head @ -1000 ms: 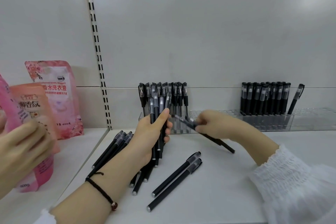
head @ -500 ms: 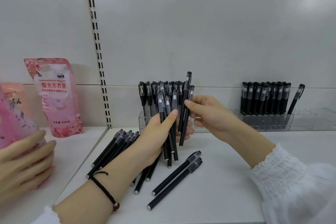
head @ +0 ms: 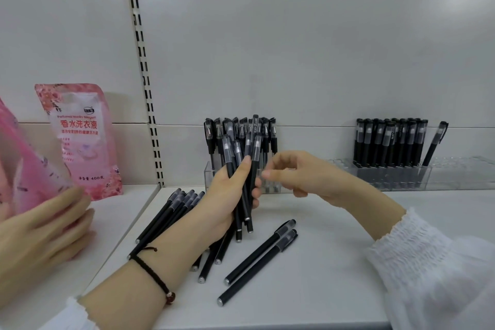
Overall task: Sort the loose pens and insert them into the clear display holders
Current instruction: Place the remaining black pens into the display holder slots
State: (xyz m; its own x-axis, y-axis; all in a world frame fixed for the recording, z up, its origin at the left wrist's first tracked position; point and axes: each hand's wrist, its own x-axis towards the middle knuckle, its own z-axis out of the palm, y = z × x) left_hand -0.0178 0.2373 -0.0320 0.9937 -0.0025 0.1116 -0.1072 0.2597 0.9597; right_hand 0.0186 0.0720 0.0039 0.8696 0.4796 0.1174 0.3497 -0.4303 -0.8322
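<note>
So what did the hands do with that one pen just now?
The right hand swung the single pen upright and slid it into the bundle of pens that the left hand grips, then let go; its fingers now hang loosely curled, holding nothing. The left hand kept its grip. The two loose pens in front and the clear holders stayed put.

Open across the bare shelf point(head: 348, 262) at front right, between the two loose pens point(head: 257, 255) and the white sleeve point(head: 428, 262). Blocked at centre by the left grip point(head: 225, 195) clasping a pen bundle point(head: 249, 169) upright, just in front of the crowded left holder point(head: 209, 177). Narrow between that bundle and the right grip point(head: 302, 174). Cluttered left of the wrist by a pen pile point(head: 166, 217). Free along the right holder point(head: 468, 169) beyond the leaning pen point(head: 435, 142).
</note>
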